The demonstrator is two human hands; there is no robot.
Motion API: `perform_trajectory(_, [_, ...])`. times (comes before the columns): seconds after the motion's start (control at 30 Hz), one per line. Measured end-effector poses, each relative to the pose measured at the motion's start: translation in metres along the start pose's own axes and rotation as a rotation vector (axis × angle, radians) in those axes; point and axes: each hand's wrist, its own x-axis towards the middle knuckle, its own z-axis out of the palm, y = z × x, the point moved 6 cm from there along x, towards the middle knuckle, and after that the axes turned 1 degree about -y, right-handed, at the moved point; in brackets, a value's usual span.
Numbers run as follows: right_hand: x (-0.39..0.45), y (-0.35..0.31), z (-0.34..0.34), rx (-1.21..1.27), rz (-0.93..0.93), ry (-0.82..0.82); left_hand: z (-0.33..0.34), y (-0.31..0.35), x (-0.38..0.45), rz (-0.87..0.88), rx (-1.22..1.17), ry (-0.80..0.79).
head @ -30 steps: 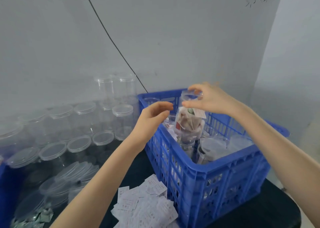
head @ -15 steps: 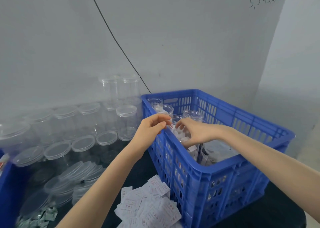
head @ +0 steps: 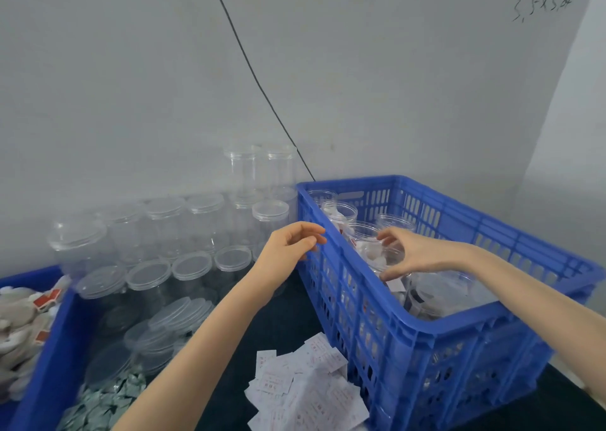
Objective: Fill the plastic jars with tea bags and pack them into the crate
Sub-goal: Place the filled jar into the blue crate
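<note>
The slatted blue plastic crate [head: 426, 348] stands under both hands, its open top letting jars drop in upright. Left of the left hand, lidded clear empty plastic jars [head: 183, 234] wait in rows. The right hand [head: 416, 253] curls round a clear tea-bag-filled jar [head: 382, 257] inside the crate, probably seating it. The left hand [head: 288, 250] hovers loosely curled, holding nothing, beside the rim.
</note>
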Motion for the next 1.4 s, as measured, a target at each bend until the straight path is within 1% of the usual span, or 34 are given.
perform_trajectory(0.3, [-0.019, -0.005, -0.016, 0.054, 0.061, -0.004, -0.022, -0.013, -0.011, -0.051, 0.031, 0.012])
perform_trajectory(0.33, [-0.021, -0.008, -0.022, 0.032, 0.067, 0.033, -0.025, -0.015, -0.013, -0.061, 0.032, 0.012])
perform_trajectory(0.4, [-0.022, -0.019, -0.038, -0.036, 0.054, 0.156, -0.032, -0.018, -0.017, -0.082, 0.027, 0.018])
perform_trajectory(0.5, [-0.020, -0.051, -0.058, -0.130, -0.025, 0.351, -0.043, -0.021, -0.024, -0.098, 0.034, 0.036])
perform_trajectory(0.57, [-0.015, -0.076, -0.063, -0.165, -0.080, 0.416, -0.051, -0.023, -0.029, -0.107, 0.033, 0.047])
perform_trajectory(0.63, [-0.006, -0.102, -0.058, -0.198, -0.128, 0.422, -0.059, -0.025, -0.034, -0.118, 0.035, 0.053])
perform_trajectory(0.77, [0.026, -0.154, -0.036, -0.215, -0.199, 0.374, -0.076, -0.029, -0.044, -0.135, 0.066, 0.077])
perform_trajectory(0.87, [0.062, -0.185, -0.016, -0.151, -0.155, 0.329, -0.088, -0.032, -0.051, -0.147, 0.075, 0.096])
perform_trajectory(0.93, [0.088, -0.198, -0.002, -0.024, -0.110, 0.343, -0.096, -0.036, -0.056, -0.156, 0.074, 0.109])
perform_trajectory(1.0, [0.112, -0.202, 0.013, 0.120, -0.034, 0.376, -0.104, -0.042, -0.061, -0.163, 0.069, 0.125])
perform_trajectory(1.1, [0.143, -0.197, 0.037, 0.250, 0.087, 0.458, -0.114, -0.055, -0.069, -0.196, 0.064, 0.149])
perform_trajectory(1.13, [0.150, -0.193, 0.044, 0.254, 0.123, 0.505, -0.117, -0.059, -0.071, -0.209, 0.069, 0.158])
perform_trajectory(1.2, [0.158, -0.183, 0.055, 0.169, 0.174, 0.606, -0.122, -0.068, -0.076, -0.229, 0.079, 0.177])
perform_trajectory(1.27, [0.166, -0.170, 0.066, 0.150, 0.172, 0.659, -0.126, -0.076, -0.079, -0.236, 0.087, 0.190])
perform_trajectory(1.4, [0.185, -0.146, 0.084, 0.279, 0.101, 0.591, -0.135, -0.088, -0.082, -0.253, 0.089, 0.221])
